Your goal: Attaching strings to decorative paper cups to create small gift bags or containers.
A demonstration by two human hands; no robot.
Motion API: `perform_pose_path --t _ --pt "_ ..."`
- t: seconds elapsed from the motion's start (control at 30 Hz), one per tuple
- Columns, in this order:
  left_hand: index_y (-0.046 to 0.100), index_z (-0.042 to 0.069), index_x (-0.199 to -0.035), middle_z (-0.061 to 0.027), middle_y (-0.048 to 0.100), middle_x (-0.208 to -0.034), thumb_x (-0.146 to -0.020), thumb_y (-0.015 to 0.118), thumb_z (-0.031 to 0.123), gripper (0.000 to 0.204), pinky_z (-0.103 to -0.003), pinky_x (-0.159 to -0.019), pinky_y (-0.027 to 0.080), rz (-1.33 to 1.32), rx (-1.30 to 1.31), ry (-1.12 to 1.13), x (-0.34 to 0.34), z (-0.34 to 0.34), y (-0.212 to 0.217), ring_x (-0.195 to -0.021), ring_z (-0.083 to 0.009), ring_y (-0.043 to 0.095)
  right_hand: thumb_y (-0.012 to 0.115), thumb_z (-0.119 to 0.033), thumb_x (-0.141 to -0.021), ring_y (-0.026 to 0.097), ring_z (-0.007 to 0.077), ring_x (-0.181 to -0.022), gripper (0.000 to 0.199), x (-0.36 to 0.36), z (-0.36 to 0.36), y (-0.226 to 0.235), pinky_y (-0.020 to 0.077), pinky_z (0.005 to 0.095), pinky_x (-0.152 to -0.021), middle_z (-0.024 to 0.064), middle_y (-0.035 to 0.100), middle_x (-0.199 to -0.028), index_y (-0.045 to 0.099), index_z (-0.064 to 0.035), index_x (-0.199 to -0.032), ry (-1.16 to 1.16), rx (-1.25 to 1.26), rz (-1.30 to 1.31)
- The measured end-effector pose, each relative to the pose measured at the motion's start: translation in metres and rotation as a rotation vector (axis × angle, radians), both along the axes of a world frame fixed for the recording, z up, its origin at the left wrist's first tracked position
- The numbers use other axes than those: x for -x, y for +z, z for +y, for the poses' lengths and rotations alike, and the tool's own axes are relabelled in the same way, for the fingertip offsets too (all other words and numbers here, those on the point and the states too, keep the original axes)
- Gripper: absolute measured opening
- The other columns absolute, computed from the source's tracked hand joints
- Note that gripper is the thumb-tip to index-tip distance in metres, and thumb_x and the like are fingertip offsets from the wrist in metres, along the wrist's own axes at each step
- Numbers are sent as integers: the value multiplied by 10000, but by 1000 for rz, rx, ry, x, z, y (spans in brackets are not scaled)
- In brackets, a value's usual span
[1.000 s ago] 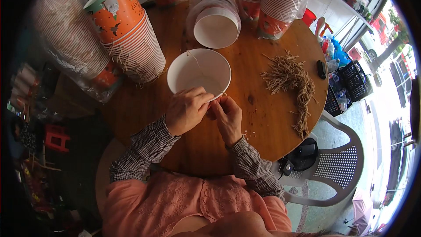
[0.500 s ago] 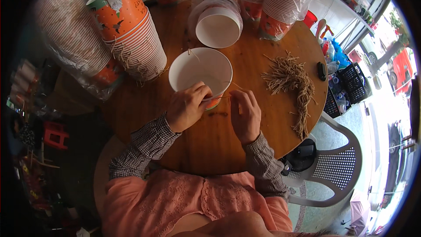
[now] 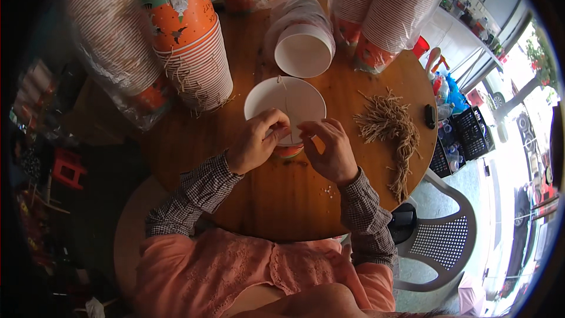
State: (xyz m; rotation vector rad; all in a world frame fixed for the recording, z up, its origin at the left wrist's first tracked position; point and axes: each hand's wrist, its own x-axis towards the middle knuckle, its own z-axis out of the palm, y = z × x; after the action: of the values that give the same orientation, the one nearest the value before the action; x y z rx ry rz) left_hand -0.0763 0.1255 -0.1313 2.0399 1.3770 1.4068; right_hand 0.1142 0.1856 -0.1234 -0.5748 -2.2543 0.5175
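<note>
In front of me a paper bucket (image 3: pixel 285 101) with a white inside tilts its mouth toward me, a bit of its orange printed outside showing below my hands. A thin brown string (image 3: pixel 286 98) runs from its far rim across the mouth to the near rim. My left hand (image 3: pixel 259 141) is closed at the near rim, thumb and forefinger pinched by the string. Opposite it, my right hand (image 3: pixel 331 150) has its fingertips pinched at the string's near end, close to the left fingers. The exact grip is partly hidden by the fingers.
A bundle of brown strings (image 3: pixel 397 135) lies on the round wooden table (image 3: pixel 276 200) at right, near a small black object (image 3: pixel 431 116). Stacked orange-printed buckets (image 3: pixel 194 59) stand left, with strings draped over them. Plastic-wrapped stacks (image 3: pixel 376 23) line the back. A grey chair (image 3: pixel 444 241) stands right.
The view has shifted slightly. My right hand has come in to the bucket's near rim, beside the left. The string, earlier stretched sideways between my hands, now crosses the bucket's mouth.
</note>
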Motion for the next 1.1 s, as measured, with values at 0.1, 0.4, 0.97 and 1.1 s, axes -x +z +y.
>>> perform_pose_path --t 0.1,0.4,0.97,1.1 --pt "541 18 -915 -85 554 -832 -870 621 24 91 -320 -675 479 -20 -51 -12 0 1 1 -781 -225 599 627 -71 -803 611 261 -748 124 6 1 -3 429 372 -859 74 655 -765 645 -75 -926 80 91 -12" --pt "564 29 -995 -81 671 -886 -845 681 92 201 -328 -752 503 -70 -24 132 -9 -15 -10 -903 -188 636 676 -60 -828 627 148 -726 107 22 -9 -15 495 272 -692 79 654 -792 646 -11 -920 -128 336 223" --pt "576 -7 -903 -91 656 -824 -832 638 39 104 -282 -719 515 -306 132 5 -18 1 -7 -769 -167 653 614 -19 -896 620 132 -769 65 11 -4 -1 509 265 -749 66 646 -841 603 30 -937 103 809 588" --pt "584 12 -901 -98 649 -847 -819 635 21 97 -344 -735 506 -191 36 67 -21 -2 -6 -801 -244 636 615 -13 -887 626 127 -776 61 14 -3 2 511 259 -743 72 654 -836 613 39 -918 24 701 565"
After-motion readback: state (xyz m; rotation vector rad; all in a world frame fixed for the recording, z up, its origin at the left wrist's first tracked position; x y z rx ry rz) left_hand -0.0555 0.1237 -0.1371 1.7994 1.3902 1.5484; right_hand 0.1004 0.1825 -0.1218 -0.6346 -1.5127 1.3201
